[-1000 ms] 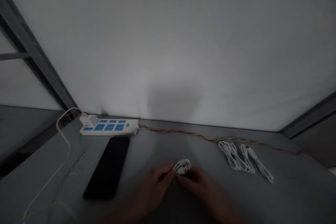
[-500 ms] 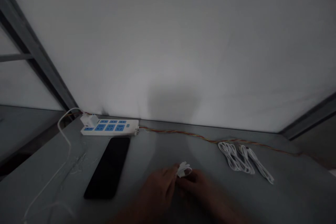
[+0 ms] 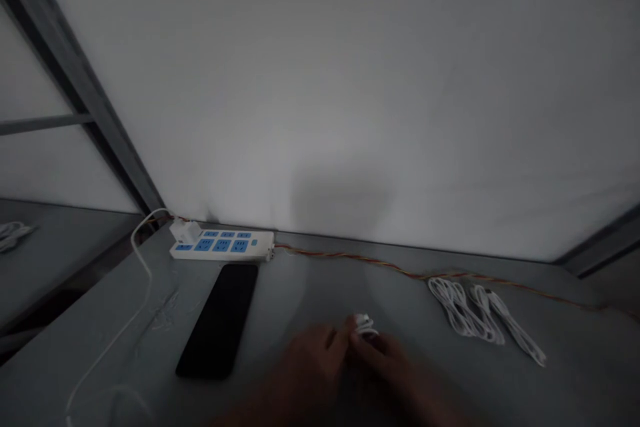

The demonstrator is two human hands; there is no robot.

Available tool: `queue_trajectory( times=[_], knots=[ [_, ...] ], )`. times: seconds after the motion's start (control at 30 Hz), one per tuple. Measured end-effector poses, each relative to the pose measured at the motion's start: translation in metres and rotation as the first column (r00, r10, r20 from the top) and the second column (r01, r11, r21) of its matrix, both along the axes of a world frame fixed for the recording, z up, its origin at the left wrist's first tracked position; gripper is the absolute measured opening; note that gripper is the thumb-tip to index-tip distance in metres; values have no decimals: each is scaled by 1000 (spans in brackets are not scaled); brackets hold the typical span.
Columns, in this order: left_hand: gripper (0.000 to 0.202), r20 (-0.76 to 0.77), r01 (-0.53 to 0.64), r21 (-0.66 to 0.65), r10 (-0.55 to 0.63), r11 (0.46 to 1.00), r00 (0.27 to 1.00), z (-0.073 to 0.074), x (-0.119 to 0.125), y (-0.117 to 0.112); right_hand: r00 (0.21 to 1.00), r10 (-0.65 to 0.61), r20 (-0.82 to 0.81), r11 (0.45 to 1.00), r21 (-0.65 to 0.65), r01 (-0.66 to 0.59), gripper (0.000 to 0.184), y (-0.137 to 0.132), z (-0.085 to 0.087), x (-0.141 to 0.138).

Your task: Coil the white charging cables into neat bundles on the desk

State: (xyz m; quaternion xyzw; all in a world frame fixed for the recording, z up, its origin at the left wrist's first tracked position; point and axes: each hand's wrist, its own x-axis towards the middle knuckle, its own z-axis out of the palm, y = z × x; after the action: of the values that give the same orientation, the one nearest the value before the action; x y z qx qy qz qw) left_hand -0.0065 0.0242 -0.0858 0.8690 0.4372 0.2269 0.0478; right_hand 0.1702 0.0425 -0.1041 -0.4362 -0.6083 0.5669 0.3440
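Observation:
Close together at the bottom middle, my left hand point(image 3: 320, 353) and my right hand point(image 3: 387, 360) are both closed on one white cable point(image 3: 366, 327). Its small coiled loops stick out above my fingertips; the rest of it is hidden by my hands. To the left of them a black smartphone point(image 3: 220, 320) lies flat on the grey table point(image 3: 295, 300). Over to the right lie two bundled white cables, a wider coil point(image 3: 465, 310) and a narrower one point(image 3: 515, 327).
A white power strip point(image 3: 225, 247) with blue sockets stands by the wall, a white charger point(image 3: 185, 232) plugged in at its left end. A white cord point(image 3: 147, 273) runs from there down the left side. Twisted red-yellow wire point(image 3: 350, 255) crosses the back.
The view has turned a little left, so things on the table sit farther right. My fingers have shifted around the white cable, and less of it shows.

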Motion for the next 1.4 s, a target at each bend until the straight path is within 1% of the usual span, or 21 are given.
queue_trajectory(
  times=[0.03,0.1,0.13,0.23,0.3,0.4,0.47,0.6,0.7,0.8,0.87,0.93,1.03,1.07,1.13,1.2,1.27,1.33,1.4],
  knots=[
    [44,-1,-9,24,9,1000,1000,-1,1,0,1000,6,-25,996,-93,-9,49,1,1,-1],
    [43,16,-22,79,21,997,1000,-2,2,-2,995,-8,-104,955,-297,-23,48,2,5,-3],
    [43,29,-22,107,19,994,999,-2,3,-2,991,-20,-135,936,-350,-29,47,3,8,-4],
    [46,71,-3,158,-8,987,997,0,4,-4,981,-37,-193,910,-412,-47,46,3,18,-4],
    [48,89,4,158,-18,987,996,1,5,-5,983,-16,-181,902,-428,-64,46,3,23,-4],
    [53,93,4,111,-14,994,996,1,6,-7,993,-13,-120,904,-425,-40,45,2,29,-3],
    [57,92,-2,44,-2,999,996,-2,7,-8,996,-28,-89,910,-414,-11,45,1,33,-2],
    [64,98,-6,-104,16,995,995,-9,11,-9,1000,-15,-22,923,-384,5,45,1,44,-1],
    [69,82,-36,-180,52,983,995,-15,14,-7,999,7,34,951,-310,4,44,3,47,-1],
    [69,79,-62,-227,82,972,993,-19,15,-6,993,9,121,978,-208,16,47,7,42,-2],
    [66,94,-48,-235,72,971,993,-21,15,-5,981,-1,192,991,-131,27,49,9,39,-2],
    [65,121,-14,-189,37,982,992,-20,14,-5,972,19,233,997,-82,0,49,11,40,0],
    [67,182,65,-3,-63,998,981,-17,11,-5,968,101,228,993,-86,-83,49,11,46,8],
    [65,204,86,72,-99,994,974,-15,9,-4,964,124,234,990,-92,-106,48,10,49,11],
    [55,235,134,189,-178,973,956,-9,4,-3,956,129,264,989,-107,-104,46,9,52,19],
    [46,231,184,231,-237,955,944,-2,-3,-2,958,98,271,987,-153,-57,43,9,52,26],
    [40,215,180,200,-223,963,951,6,-10,-1,973,69,221,976,-215,-21,40,8,50,32],
    [37,215,173,215,-219,961,952,13,-14,0,986,60,157,967,-256,-18,37,7,46,36],
    [32,200,223,277,-283,935,938,19,-16,1,992,73,99,957,-287,-41,35,6,44,38]
  ],
)
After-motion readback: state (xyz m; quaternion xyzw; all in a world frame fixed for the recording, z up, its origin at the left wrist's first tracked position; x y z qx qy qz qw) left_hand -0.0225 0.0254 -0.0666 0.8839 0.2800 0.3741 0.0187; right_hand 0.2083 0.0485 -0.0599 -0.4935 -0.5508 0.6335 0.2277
